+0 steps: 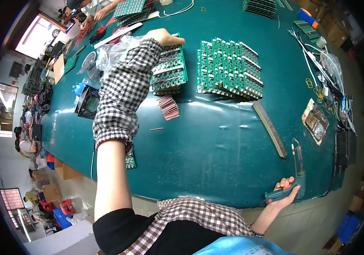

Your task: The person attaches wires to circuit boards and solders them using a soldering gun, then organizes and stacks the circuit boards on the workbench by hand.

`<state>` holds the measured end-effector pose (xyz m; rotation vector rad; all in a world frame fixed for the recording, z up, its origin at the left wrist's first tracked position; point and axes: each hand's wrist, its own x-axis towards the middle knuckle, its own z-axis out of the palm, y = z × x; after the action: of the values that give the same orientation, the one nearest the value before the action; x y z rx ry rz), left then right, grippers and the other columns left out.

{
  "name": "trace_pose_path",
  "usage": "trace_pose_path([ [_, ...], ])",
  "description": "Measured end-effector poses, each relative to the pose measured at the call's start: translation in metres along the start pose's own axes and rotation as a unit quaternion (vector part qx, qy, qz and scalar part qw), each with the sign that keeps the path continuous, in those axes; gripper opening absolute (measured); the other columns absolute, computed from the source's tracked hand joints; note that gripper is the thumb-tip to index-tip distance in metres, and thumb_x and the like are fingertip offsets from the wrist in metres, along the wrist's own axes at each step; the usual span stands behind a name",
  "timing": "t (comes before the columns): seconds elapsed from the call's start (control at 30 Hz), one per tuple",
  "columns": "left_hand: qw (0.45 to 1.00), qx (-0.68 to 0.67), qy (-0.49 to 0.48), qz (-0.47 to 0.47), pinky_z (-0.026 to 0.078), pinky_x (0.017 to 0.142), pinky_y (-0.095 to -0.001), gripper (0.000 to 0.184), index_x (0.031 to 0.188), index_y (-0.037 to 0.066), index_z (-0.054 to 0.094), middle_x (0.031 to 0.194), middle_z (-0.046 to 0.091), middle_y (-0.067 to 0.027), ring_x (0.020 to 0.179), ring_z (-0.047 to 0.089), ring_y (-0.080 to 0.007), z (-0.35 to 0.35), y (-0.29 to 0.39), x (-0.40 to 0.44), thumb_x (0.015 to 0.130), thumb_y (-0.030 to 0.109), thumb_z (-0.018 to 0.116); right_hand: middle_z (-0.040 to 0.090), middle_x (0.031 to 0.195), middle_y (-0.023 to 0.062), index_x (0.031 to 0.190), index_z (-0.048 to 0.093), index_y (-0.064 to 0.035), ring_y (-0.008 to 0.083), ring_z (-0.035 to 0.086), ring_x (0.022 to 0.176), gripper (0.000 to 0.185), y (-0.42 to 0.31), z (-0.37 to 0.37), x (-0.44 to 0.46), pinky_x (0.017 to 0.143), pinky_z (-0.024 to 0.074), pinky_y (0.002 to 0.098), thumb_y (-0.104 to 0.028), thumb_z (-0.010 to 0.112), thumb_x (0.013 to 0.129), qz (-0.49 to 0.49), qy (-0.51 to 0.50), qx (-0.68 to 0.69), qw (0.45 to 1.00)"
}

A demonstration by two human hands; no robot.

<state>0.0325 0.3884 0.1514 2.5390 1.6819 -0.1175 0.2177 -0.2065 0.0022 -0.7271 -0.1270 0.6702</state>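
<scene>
My left hand is at the far end of a stack of green circuit boards, its fingers closed at the stack's upper edge. Whether it grips a board cannot be made out. My right hand is wrapped round the handle of a green soldering tool, near the table's front right edge, with the metal tip pointing away from me. A pile of thin red and white strips lies just below the board stack. One single strip lies apart from it.
Rows of upright circuit boards stand at the middle back. A long bar lies right of centre. Cables and a foil packet are at the right. A black fan sits at the left. A person's hands are at the far left.
</scene>
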Motion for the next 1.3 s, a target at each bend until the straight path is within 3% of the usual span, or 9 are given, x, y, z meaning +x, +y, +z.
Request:
trace_pose_path([
  [0.07, 0.998, 0.042, 0.005, -0.037, 0.05, 0.091, -0.0359, 0.094, 0.109, -0.002, 0.069, 0.115, 0.065, -0.0222, 0.106, 0.064, -0.0338, 0.018, 0.001, 0.013, 0.057, 0.077, 0.066, 0.05, 0.079, 0.0028, 0.101, 0.05, -0.0054, 0.0134, 0.05, 0.075, 0.037, 0.0, 0.0, -0.001, 0.065, 0.0476, 0.0252, -0.043, 0.05, 0.099, -0.002, 0.001, 0.001, 1.0],
  [0.1, 0.993, 0.049, -0.08, -0.068, 0.043, 0.103, -0.0413, 0.092, 0.13, 0.007, 0.059, 0.136, 0.054, -0.0162, 0.125, 0.053, -0.0301, 0.007, 0.011, 0.006, 0.065, 0.072, 0.068, 0.05, 0.079, 0.0028, 0.101, 0.049, -0.0054, 0.0134, 0.05, 0.075, 0.037, 0.0, 0.001, -0.001, 0.065, 0.0476, 0.0251, -0.043, 0.05, 0.099, -0.003, 0.003, 0.001, 1.0],
  [0.4, 0.998, 0.048, -0.041, 0.002, 0.042, 0.102, -0.0373, 0.103, 0.118, -0.002, 0.065, 0.126, 0.058, -0.0262, 0.12, 0.056, -0.036, 0.028, 0.005, 0.014, 0.058, 0.082, 0.063, 0.051, 0.08, 0.004, 0.101, 0.049, -0.0041, 0.0143, 0.05, 0.076, 0.038, 0.002, -0.004, 0.0, 0.067, 0.049, 0.0259, -0.042, 0.05, 0.099, -0.004, -0.012, 0.011, 1.0],
  [0.5, 0.995, 0.015, -0.103, -0.01, 0.046, 0.1, -0.0374, 0.092, 0.125, 0.006, 0.062, 0.132, 0.056, -0.0218, 0.122, 0.055, -0.0325, 0.023, 0.0, 0.02, 0.062, 0.073, 0.068, 0.051, 0.081, 0.0045, 0.102, 0.049, -0.0038, 0.0147, 0.051, 0.077, 0.038, 0.002, -0.005, 0.001, 0.067, 0.0495, 0.0263, -0.041, 0.05, 0.099, -0.002, -0.021, 0.015, 1.0],
  [0.6, 0.995, -0.037, -0.09, 0.004, 0.044, 0.099, -0.0391, 0.102, 0.115, -0.003, 0.066, 0.123, 0.06, -0.0268, 0.118, 0.056, -0.0376, 0.014, -0.008, 0.011, 0.058, 0.082, 0.063, 0.051, 0.081, 0.0047, 0.102, 0.049, -0.0037, 0.015, 0.051, 0.077, 0.037, 0.001, -0.006, 0.0, 0.068, 0.0496, 0.0265, -0.041, 0.05, 0.099, -0.004, -0.025, 0.018, 1.0],
  [1.03, 0.998, -0.03, 0.004, 0.059, 0.051, 0.082, -0.0366, 0.091, 0.097, -0.008, 0.071, 0.1, 0.068, -0.0253, 0.093, 0.066, -0.0337, -0.001, -0.022, 0.016, 0.057, 0.073, 0.069, 0.051, 0.08, 0.0055, 0.103, 0.048, -0.0025, 0.0158, 0.051, 0.077, 0.038, 0.003, -0.005, 0.002, 0.069, 0.0507, 0.0273, -0.04, 0.051, 0.099, -0.003, -0.026, 0.018, 0.999],
  [1.13, 0.997, -0.032, -0.032, 0.069, 0.05, 0.086, -0.0361, 0.084, 0.101, 0.0, 0.073, 0.11, 0.067, -0.0232, 0.1, 0.066, -0.0319, -0.006, -0.027, 0.025, 0.054, 0.07, 0.072, 0.051, 0.08, 0.0055, 0.103, 0.048, -0.003, 0.0156, 0.051, 0.076, 0.038, 0.005, -0.006, 0.004, 0.068, 0.0501, 0.0269, -0.041, 0.051, 0.099, -0.007, -0.017, 0.026, 1.0],
  [1.23, 0.997, -0.011, 0.017, 0.079, 0.048, 0.071, -0.0346, 0.084, 0.09, -0.007, 0.071, 0.085, 0.068, -0.0189, 0.079, 0.063, -0.0261, -0.007, -0.028, 0.015, 0.066, 0.073, 0.064, 0.048, 0.077, 0.0037, 0.102, 0.048, -0.0044, 0.0142, 0.049, 0.072, 0.038, 0.004, 0.002, 0.005, 0.066, 0.0482, 0.0257, -0.042, 0.05, 0.099, 0.006, 0.019, 0.01, 1.0],
  [1.3, 0.996, -0.041, -0.043, 0.07, 0.046, 0.067, -0.0351, 0.077, 0.096, -0.003, 0.069, 0.084, 0.067, -0.0127, 0.077, 0.061, -0.0229, -0.036, -0.025, -0.009, 0.074, 0.071, 0.061, 0.039, 0.071, -0.001, 0.1, 0.048, -0.006, 0.0109, 0.042, 0.066, 0.038, -0.009, 0.012, 0.007, 0.056, 0.0433, 0.0234, -0.044, 0.051, 0.098, 0.044, 0.089, 0.033, 0.995],
])
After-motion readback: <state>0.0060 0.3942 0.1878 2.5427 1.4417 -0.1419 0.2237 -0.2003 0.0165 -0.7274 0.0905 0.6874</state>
